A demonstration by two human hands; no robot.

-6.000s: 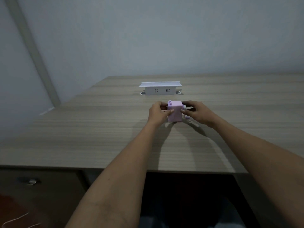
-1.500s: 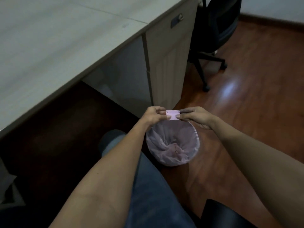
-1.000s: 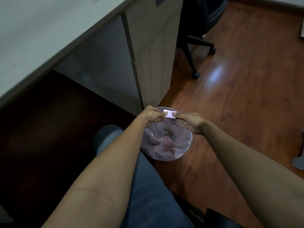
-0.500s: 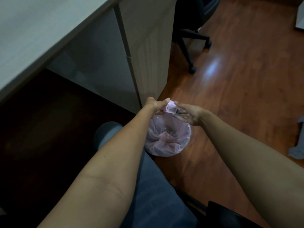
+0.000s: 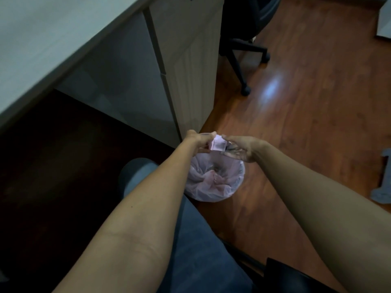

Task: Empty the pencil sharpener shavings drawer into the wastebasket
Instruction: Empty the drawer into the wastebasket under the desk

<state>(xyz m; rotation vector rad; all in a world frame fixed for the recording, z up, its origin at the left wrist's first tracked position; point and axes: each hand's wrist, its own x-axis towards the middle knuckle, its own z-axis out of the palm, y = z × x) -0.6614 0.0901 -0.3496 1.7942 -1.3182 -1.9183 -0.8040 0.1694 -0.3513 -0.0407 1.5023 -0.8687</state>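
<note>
Lilac plastic: the pencil sharpener (image 5: 218,144) is a small, pale purple, boxy thing, held between both hands over the far rim of the wastebasket (image 5: 215,196).
Position: it hangs in the air above the bin's far edge, closer to the desk pedestal (image 5: 186,60) than to the middle of the opening.
Left hand: the left hand (image 5: 201,141) is closed round the sharpener's left side, thumb on top, fingers curled beneath.
Right hand: the right hand (image 5: 243,150) meets the sharpener's right side with thumb and fingers; something dark and glinting lies under its fingers, perhaps the crank or the drawer, but the blur leaves me unable to tell which, or how firmly it is gripped.
Drawer: I cannot tell whether it is out, partly drawn or still seated.
Spill risk: since the sharpener sits over the rim and not the centre, shavings tipped now could, in my judgement, fall behind the bin onto the wooden floor (image 5: 296,123).
Drop risk: a sudden release of a stiff drawer could jerk the hands apart and fling shavings, or send the drawer itself into the bin.
Liner: the thin pink bag (image 5: 211,182) is crumpled inward and already holds rubbish; light shavings may catch on its folds.
Light: dim and blurred, so fine dust would be hard to spot.
</note>
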